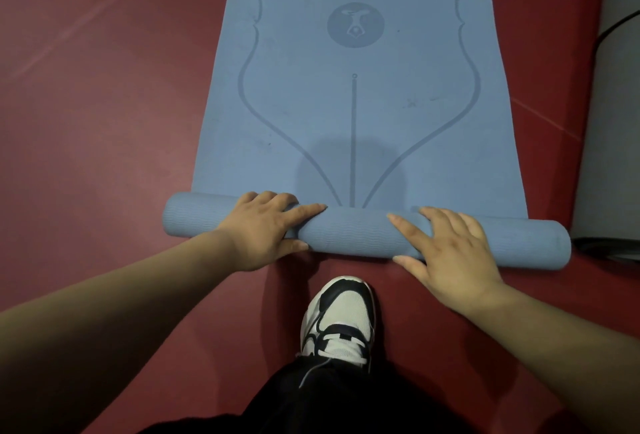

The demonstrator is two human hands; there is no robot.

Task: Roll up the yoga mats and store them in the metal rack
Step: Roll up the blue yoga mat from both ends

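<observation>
Red floor (104, 104), blue mat (311, 104) partly rolled

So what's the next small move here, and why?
Probably push the roll forward another turn with left hand and right hand: most of the blue mat lies flat ahead, and both hands are already on the roll.
</observation>
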